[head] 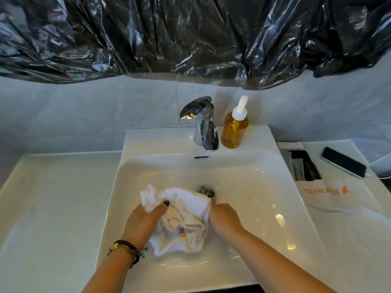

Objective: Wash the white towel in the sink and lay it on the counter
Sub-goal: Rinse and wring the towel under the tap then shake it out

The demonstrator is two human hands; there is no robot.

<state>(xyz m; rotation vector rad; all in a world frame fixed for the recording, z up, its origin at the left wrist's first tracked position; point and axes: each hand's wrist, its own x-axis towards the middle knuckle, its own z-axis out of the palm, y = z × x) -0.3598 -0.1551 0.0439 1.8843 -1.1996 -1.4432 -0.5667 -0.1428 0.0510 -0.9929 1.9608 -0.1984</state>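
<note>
The white towel (182, 216) lies bunched and wet in the basin of the white sink (264, 187), just in front of the drain (207, 191). My left hand (143, 220) grips the towel's left side, thumb on top of the cloth. My right hand (224, 218) grips its right side, fingers curled into the folds. A small orange mark shows low on the towel. The chrome faucet (204, 123) stands at the back of the sink; no stream of water is visible.
An amber pump bottle (234, 127) stands right of the faucet. The white counter (53, 197) stretches to the left. On the right counter lie a dark phone (343, 162), a box of sachets (302, 166) and a white hotel bag (330, 195). Black plastic sheeting (190, 34) covers the wall above.
</note>
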